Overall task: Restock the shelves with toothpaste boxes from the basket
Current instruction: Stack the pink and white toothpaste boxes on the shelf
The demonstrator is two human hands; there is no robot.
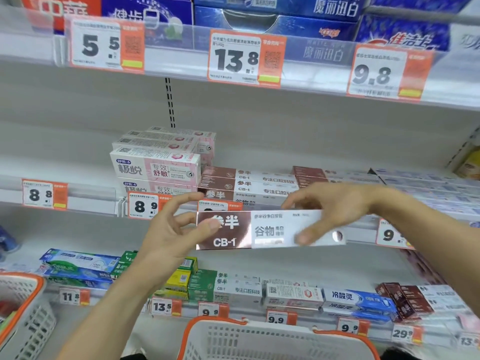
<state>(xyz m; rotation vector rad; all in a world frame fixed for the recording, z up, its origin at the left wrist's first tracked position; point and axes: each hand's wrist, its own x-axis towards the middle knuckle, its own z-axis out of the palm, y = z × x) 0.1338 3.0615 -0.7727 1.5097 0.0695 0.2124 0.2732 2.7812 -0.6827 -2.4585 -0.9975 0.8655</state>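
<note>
A brown-and-white toothpaste box (pixel 265 229) marked CB-1 is held level in front of the middle shelf (pixel 85 196). My right hand (pixel 327 211) grips its right half, fingers over the top and thumb on the front. My left hand (pixel 176 227) touches the box's left end with thumb and fingers spread around it. Just behind the box, matching brown-and-white boxes (pixel 246 184) lie stacked on the middle shelf. The grey basket (pixel 259 339) with an orange rim sits at the bottom centre; its contents are out of view.
Pink-and-white boxes (pixel 155 165) are stacked left of the brown ones. The top shelf holds blue boxes (pixel 275 19) behind price tags (pixel 241 58). The lower shelf carries green, blue and dark red boxes (pixel 197 281). A second orange-rimmed basket (pixel 23 307) stands at the lower left.
</note>
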